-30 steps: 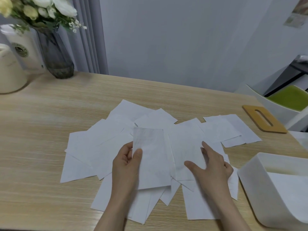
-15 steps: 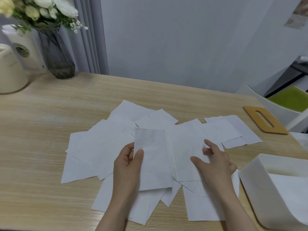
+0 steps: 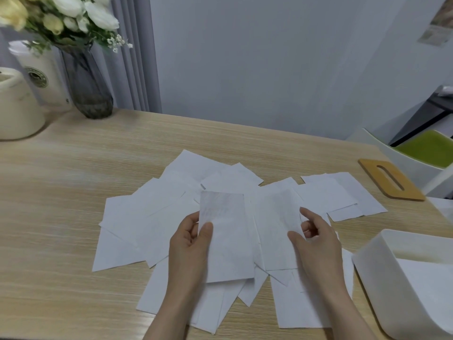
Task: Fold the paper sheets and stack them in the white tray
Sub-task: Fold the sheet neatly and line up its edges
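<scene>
The left hand (image 3: 190, 244) holds a folded paper (image 3: 226, 238) by its edge. The right hand (image 3: 316, 241) hovers with loosely curled fingers over the loose sheets (image 3: 147, 217), holding nothing.

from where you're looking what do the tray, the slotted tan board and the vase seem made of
Tray: likely plastic, smooth matte white with rounded moulded corners.
Slotted board: looks like wood or bamboo, tan and flat.
Vase: probably smoky grey glass, see-through and glossy.

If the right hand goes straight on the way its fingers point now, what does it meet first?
Probably the loose sheet just ahead of the right hand, up and to the left in the picture. How high the hand is above the paper is unclear.
</scene>
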A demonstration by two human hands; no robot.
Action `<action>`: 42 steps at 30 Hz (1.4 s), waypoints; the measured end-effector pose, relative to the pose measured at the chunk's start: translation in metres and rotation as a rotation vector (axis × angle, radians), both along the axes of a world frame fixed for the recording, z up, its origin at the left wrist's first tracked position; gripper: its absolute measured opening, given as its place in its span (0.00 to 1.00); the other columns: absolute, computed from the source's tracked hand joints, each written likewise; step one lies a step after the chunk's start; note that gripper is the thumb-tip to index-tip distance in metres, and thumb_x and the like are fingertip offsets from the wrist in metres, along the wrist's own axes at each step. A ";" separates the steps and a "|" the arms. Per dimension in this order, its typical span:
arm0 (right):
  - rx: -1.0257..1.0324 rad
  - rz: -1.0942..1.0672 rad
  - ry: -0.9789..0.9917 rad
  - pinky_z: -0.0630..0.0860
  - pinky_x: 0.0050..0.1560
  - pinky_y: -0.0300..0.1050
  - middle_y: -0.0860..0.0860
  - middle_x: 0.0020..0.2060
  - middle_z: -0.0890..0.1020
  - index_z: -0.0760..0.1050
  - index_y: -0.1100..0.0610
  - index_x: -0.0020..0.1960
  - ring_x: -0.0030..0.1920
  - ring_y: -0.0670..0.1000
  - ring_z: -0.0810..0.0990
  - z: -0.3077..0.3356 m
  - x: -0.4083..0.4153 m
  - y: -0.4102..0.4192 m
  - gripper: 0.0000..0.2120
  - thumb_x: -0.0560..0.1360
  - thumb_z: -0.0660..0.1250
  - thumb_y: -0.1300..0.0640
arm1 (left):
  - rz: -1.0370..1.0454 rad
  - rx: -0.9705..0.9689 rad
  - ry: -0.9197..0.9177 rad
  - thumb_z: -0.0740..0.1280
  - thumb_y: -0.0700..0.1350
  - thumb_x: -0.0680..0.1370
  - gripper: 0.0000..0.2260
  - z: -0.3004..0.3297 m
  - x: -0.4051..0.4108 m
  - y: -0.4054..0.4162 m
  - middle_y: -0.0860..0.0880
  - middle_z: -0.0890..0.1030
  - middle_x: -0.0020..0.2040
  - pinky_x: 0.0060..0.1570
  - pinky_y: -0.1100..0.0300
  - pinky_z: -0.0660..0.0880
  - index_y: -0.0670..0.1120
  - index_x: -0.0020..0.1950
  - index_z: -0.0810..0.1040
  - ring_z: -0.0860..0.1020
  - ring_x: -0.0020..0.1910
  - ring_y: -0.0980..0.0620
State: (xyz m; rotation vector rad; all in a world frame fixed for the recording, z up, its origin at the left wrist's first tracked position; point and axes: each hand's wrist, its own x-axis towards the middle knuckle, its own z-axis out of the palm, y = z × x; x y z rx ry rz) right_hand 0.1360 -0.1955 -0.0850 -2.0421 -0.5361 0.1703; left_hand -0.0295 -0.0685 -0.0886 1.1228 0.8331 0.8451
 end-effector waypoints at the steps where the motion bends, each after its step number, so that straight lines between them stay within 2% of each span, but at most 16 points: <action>1: -0.002 -0.007 -0.010 0.70 0.49 0.44 0.46 0.40 0.74 0.74 0.46 0.60 0.48 0.52 0.74 0.000 0.000 0.000 0.21 0.72 0.69 0.64 | 0.000 0.001 0.002 0.65 0.38 0.80 0.07 0.000 0.000 0.000 0.49 0.85 0.41 0.38 0.62 0.78 0.48 0.53 0.80 0.83 0.40 0.53; 5: -0.047 -0.038 -0.072 0.73 0.48 0.48 0.45 0.41 0.77 0.78 0.47 0.53 0.46 0.48 0.75 0.001 -0.002 -0.001 0.13 0.71 0.70 0.60 | 0.003 0.005 0.008 0.65 0.38 0.80 0.07 -0.002 0.000 0.000 0.46 0.85 0.41 0.41 0.56 0.78 0.48 0.53 0.80 0.83 0.40 0.50; 12: -0.094 -0.110 -0.248 0.70 0.50 0.48 0.44 0.47 0.75 0.79 0.50 0.44 0.51 0.47 0.69 -0.001 -0.005 -0.003 0.02 0.73 0.71 0.55 | 0.000 0.004 0.007 0.65 0.38 0.80 0.07 -0.002 0.000 0.001 0.48 0.85 0.42 0.42 0.57 0.78 0.48 0.53 0.80 0.83 0.41 0.51; 16: 0.013 -0.087 -0.014 0.74 0.39 0.45 0.45 0.37 0.82 0.80 0.49 0.42 0.41 0.50 0.79 0.008 -0.005 -0.007 0.03 0.74 0.69 0.54 | 0.004 0.005 0.011 0.65 0.38 0.80 0.07 -0.001 0.001 0.001 0.48 0.85 0.41 0.43 0.54 0.78 0.49 0.52 0.80 0.83 0.40 0.51; 21: 0.171 -0.076 0.158 0.72 0.39 0.39 0.44 0.32 0.83 0.79 0.51 0.41 0.34 0.37 0.79 0.021 -0.008 -0.012 0.08 0.76 0.68 0.61 | 0.024 0.024 0.029 0.63 0.40 0.81 0.10 -0.003 0.000 0.002 0.47 0.85 0.41 0.45 0.52 0.76 0.52 0.49 0.81 0.82 0.42 0.49; 25: 0.270 -0.102 0.320 0.73 0.42 0.41 0.44 0.30 0.84 0.77 0.52 0.44 0.38 0.47 0.81 0.026 -0.012 -0.012 0.05 0.77 0.67 0.61 | 0.027 0.033 0.039 0.60 0.41 0.83 0.11 -0.002 0.000 0.002 0.52 0.85 0.43 0.44 0.56 0.76 0.53 0.50 0.81 0.82 0.43 0.53; 28: 0.324 -0.062 0.423 0.75 0.42 0.45 0.51 0.34 0.85 0.77 0.56 0.46 0.35 0.48 0.82 0.033 -0.021 -0.006 0.02 0.77 0.66 0.61 | 0.027 0.047 0.045 0.59 0.41 0.83 0.12 -0.002 0.000 0.003 0.53 0.85 0.45 0.44 0.59 0.76 0.53 0.51 0.80 0.82 0.46 0.54; 31: 0.331 0.044 0.510 0.74 0.33 0.39 0.52 0.32 0.85 0.76 0.59 0.47 0.30 0.45 0.81 0.037 -0.037 0.003 0.01 0.76 0.66 0.62 | 0.020 0.045 0.047 0.58 0.41 0.83 0.12 -0.003 0.000 0.004 0.55 0.85 0.48 0.44 0.63 0.75 0.52 0.53 0.80 0.82 0.48 0.55; 35: 0.288 0.136 0.538 0.71 0.27 0.35 0.54 0.30 0.84 0.75 0.60 0.45 0.27 0.46 0.79 0.036 -0.058 0.021 0.02 0.76 0.67 0.62 | 0.004 0.014 0.042 0.58 0.41 0.83 0.11 -0.003 0.000 0.006 0.53 0.85 0.50 0.51 0.55 0.77 0.50 0.55 0.80 0.82 0.52 0.51; 38: 0.237 0.170 0.515 0.72 0.34 0.41 0.57 0.31 0.84 0.76 0.60 0.46 0.30 0.49 0.80 0.029 -0.066 0.028 0.03 0.76 0.67 0.60 | -0.004 -0.034 0.015 0.59 0.40 0.83 0.11 -0.003 -0.002 0.007 0.49 0.85 0.51 0.55 0.47 0.77 0.49 0.55 0.80 0.82 0.54 0.46; 42: 0.194 0.179 0.452 0.71 0.37 0.44 0.58 0.31 0.83 0.76 0.59 0.45 0.30 0.50 0.79 0.023 -0.069 0.031 0.03 0.76 0.68 0.59 | -0.023 -0.079 -0.011 0.59 0.40 0.83 0.11 -0.001 -0.004 0.008 0.47 0.85 0.50 0.49 0.51 0.77 0.49 0.54 0.80 0.82 0.49 0.48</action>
